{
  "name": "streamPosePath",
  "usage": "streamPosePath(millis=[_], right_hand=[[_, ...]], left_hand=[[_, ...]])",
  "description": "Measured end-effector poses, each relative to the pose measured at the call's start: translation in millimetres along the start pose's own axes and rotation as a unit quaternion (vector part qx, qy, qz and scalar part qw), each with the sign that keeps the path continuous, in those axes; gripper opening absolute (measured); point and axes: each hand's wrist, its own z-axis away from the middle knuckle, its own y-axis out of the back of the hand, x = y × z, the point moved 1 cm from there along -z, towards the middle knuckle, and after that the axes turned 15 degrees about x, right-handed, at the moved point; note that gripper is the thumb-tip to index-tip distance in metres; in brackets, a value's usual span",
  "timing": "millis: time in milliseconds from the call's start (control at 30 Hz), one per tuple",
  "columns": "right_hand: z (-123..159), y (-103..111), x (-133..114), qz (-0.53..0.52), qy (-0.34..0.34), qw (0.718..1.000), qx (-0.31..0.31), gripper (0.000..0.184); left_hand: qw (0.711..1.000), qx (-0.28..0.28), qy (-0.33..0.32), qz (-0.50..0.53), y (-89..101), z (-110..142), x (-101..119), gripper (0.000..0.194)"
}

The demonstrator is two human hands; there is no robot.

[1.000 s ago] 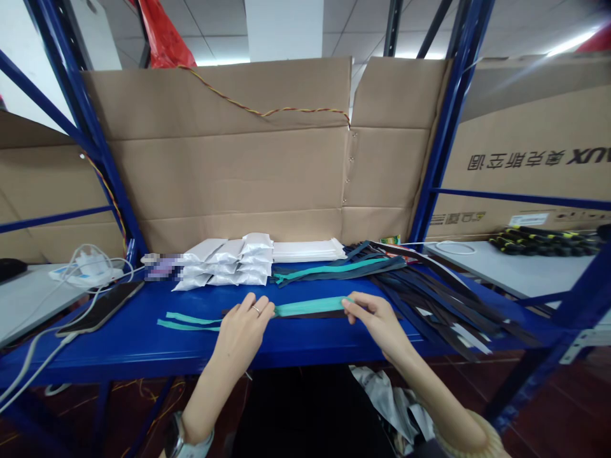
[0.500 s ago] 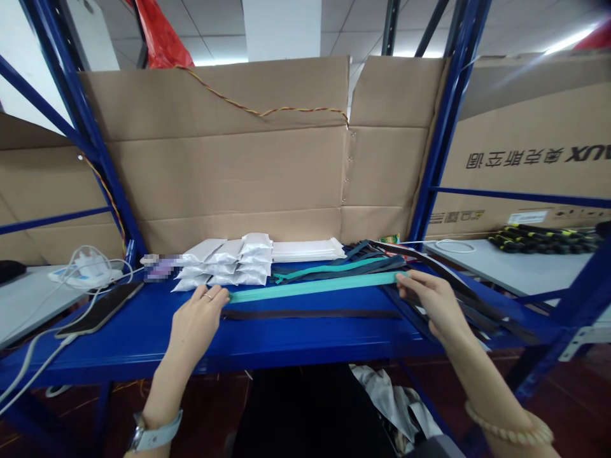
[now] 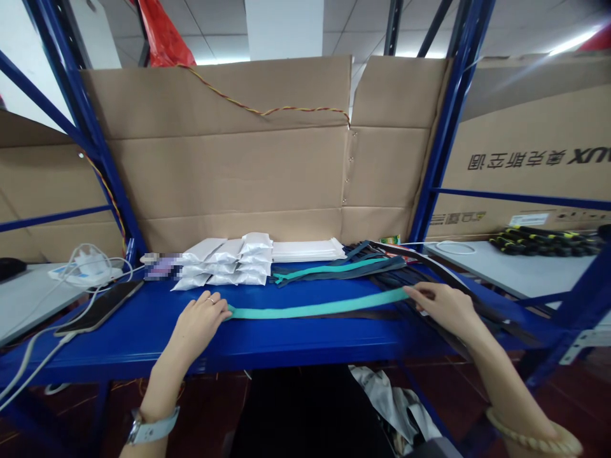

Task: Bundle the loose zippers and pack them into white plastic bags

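A teal zipper [image 3: 315,310] stretches from side to side, with one end in each hand. My left hand [image 3: 201,321] pinches its left end, fingers closed. At the other end, the thumb and fingers of my right hand [image 3: 445,307] grip the tape. Just under the teal zipper lies a dark zipper [image 3: 356,315] on the blue shelf [image 3: 229,346], partly covered by it. Behind are more zippers, among them another teal one [image 3: 329,270] on dark ones. Near my right hand, several dark zippers [image 3: 491,312] spread over the shelf's right side.
Silvery-white packets [image 3: 238,259] are stacked at the back, beside flat white packs [image 3: 305,250]. A phone [image 3: 102,308] with white cables lies on the left. Cardboard [image 3: 238,165] walls the back between blue posts [image 3: 446,121]. Black-and-yellow items [image 3: 544,240] lie on the right table.
The teal zipper has come down and toward me, now overlapping the dark zipper. My right hand has moved slightly right and down; my left hand has lowered slightly.
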Motion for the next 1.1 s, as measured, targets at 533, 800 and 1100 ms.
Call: streamPosePath(millis=[533, 800, 1100], right_hand=[[11, 3, -45, 0.019, 0.061, 0.996, -0.063, 0.033], [18, -3, -59, -0.012, 0.082, 0.993, -0.082, 0.029], [27, -8, -75, -0.013, 0.096, 0.991, -0.093, 0.025]], left_hand=[[0.99, -0.056, -0.021, 0.128, -57.7, -112, 81, 0.037], [0.992, -0.086, 0.031, 0.09, -78.4, -128, 97, 0.009], [0.989, 0.016, 0.093, 0.114, -45.9, -126, 93, 0.023]])
